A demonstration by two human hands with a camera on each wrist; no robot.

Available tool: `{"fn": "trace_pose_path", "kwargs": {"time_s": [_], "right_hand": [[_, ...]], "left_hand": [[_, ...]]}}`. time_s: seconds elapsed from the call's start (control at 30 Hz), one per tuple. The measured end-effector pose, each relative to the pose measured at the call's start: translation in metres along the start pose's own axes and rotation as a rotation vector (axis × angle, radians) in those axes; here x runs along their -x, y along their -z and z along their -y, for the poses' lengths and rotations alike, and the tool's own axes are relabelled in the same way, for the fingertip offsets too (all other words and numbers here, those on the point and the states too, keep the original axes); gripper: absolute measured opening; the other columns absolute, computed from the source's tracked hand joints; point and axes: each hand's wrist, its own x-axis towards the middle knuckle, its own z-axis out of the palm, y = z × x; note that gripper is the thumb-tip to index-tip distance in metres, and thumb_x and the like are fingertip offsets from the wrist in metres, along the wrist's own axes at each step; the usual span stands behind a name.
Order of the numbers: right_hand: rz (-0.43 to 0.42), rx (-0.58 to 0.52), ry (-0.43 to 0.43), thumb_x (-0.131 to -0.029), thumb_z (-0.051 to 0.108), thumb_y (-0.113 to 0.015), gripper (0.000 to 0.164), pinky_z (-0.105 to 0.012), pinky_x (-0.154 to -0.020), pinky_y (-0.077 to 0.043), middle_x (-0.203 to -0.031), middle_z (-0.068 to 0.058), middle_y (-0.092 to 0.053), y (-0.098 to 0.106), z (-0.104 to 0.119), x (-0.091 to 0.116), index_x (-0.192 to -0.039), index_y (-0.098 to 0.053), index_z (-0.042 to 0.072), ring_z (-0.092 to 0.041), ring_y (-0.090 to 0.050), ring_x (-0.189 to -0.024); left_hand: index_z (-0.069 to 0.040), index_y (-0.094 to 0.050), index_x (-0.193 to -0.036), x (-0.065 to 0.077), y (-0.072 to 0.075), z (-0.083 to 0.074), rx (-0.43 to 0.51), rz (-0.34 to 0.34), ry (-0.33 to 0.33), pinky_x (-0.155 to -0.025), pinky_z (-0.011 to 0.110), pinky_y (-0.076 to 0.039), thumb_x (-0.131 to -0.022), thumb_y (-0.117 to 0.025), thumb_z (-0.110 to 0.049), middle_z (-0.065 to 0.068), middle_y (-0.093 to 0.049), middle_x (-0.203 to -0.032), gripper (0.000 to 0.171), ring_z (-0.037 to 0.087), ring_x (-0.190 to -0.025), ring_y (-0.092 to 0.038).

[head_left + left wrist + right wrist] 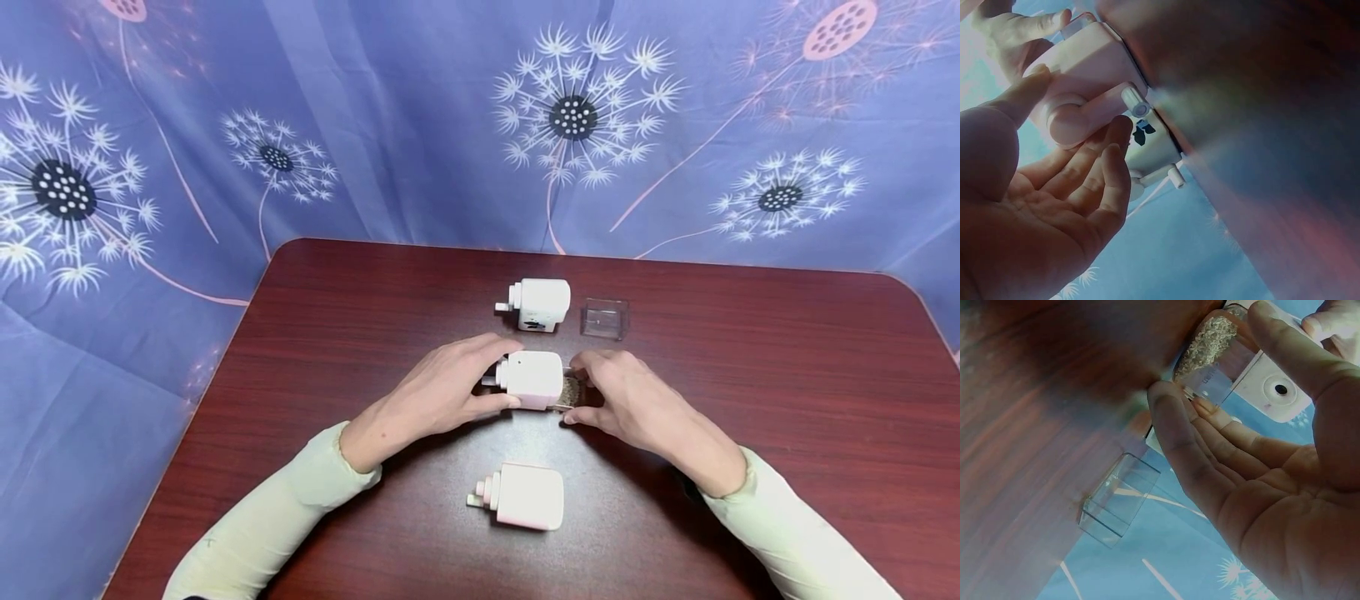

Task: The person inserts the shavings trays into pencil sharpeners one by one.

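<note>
A pale pink crank pencil sharpener [534,377] lies in the middle of the table, its crank facing left. My left hand [450,383] grips its body between thumb and fingers; in the left wrist view the sharpener [1088,62] shows its crank arm [1100,106] close to the fingers. With thumb and fingers on opposite sides, my right hand [633,400] holds the clear shavings drawer [570,392], which sticks partly out of the right end. Pencil shavings [1213,344] fill part of that drawer in the right wrist view. The sharpener's hole [1281,389] faces the right wrist camera.
Behind the hands stands a white sharpener [545,302] with a dark print, and right of it a separate clear drawer [605,318]. Another pale sharpener [530,496] lies nearer the front. A blue dandelion-print cloth [420,125] hangs behind the dark red table [787,375].
</note>
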Motion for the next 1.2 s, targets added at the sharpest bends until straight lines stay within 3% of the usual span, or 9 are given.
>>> {"fn": "trace_pose_path", "kwargs": {"time_s": [0.57, 1.2], "right_hand": [[-0.022, -0.012, 0.041, -0.069, 0.035, -0.086, 0.051, -0.027, -0.058, -0.049, -0.081, 0.003, -0.061, -0.004, 0.004, -0.006, -0.098, -0.062, 0.001, -0.008, -0.053, -0.067], [-0.016, 0.014, 0.019, -0.068, 0.039, -0.086, 0.054, -0.027, -0.057, -0.05, -0.078, 0.003, -0.057, -0.006, 0.007, -0.011, -0.095, -0.059, 0.002, -0.011, -0.053, -0.066]], "left_hand": [[-0.015, -0.053, -0.137, 0.0, -0.001, 0.0, 0.025, -0.011, -0.006, -0.089, 0.033, -0.048, -0.086, -0.069, -0.05, -0.007, -0.056, -0.121, 0.064, 0.01, -0.106, -0.055], [-0.013, -0.053, -0.137, -0.001, 0.0, -0.001, 0.034, -0.016, -0.007, -0.093, 0.032, -0.046, -0.086, -0.069, -0.049, -0.006, -0.056, -0.123, 0.064, 0.008, -0.109, -0.054]]}}
